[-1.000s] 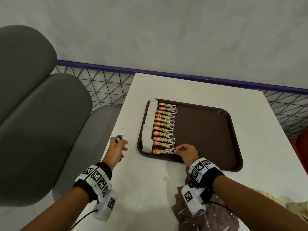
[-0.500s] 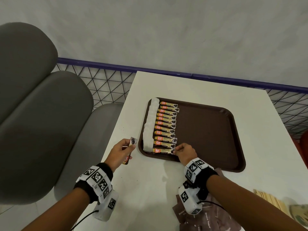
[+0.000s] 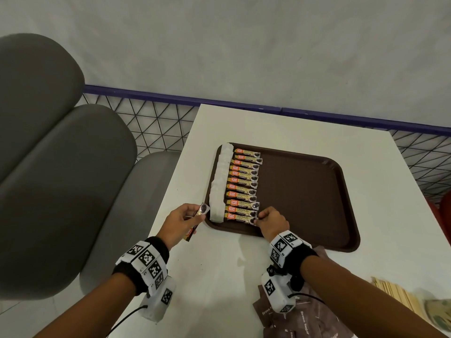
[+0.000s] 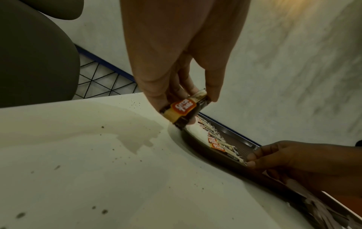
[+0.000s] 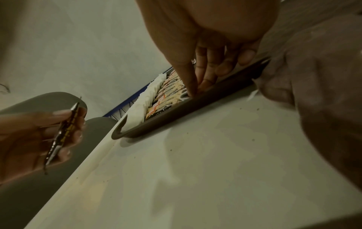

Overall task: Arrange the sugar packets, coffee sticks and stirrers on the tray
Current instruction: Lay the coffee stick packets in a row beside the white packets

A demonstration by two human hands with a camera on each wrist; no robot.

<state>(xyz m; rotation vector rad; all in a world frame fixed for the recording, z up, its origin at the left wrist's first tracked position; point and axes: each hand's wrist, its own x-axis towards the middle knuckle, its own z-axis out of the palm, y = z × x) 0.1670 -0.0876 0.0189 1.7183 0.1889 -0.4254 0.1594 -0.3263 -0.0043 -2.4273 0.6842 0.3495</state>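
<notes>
A brown tray (image 3: 305, 191) lies on the white table. Along its left side runs a column of white sugar packets (image 3: 220, 181), with a row of several coffee sticks (image 3: 245, 184) beside it. My right hand (image 3: 257, 219) pinches the right end of the nearest coffee stick (image 3: 240, 217) in that row, fingertips (image 5: 194, 88) down on the tray. My left hand (image 3: 195, 213) holds another coffee stick (image 3: 203, 208) just left of the tray's near-left corner, above the table. In the left wrist view, finger and thumb grip this stick (image 4: 184, 108).
Brown sugar packets (image 3: 305, 320) lie heaped on the table under my right forearm. Wooden stirrers (image 3: 395, 296) sit at the near right edge. Grey padded seats (image 3: 61, 179) stand to the left, and a wire mesh rail (image 3: 156, 125) runs behind the table.
My left hand has carried its coffee stick rightward, close to the tray's near-left corner. My right hand has stayed at the end of the nearest stick.
</notes>
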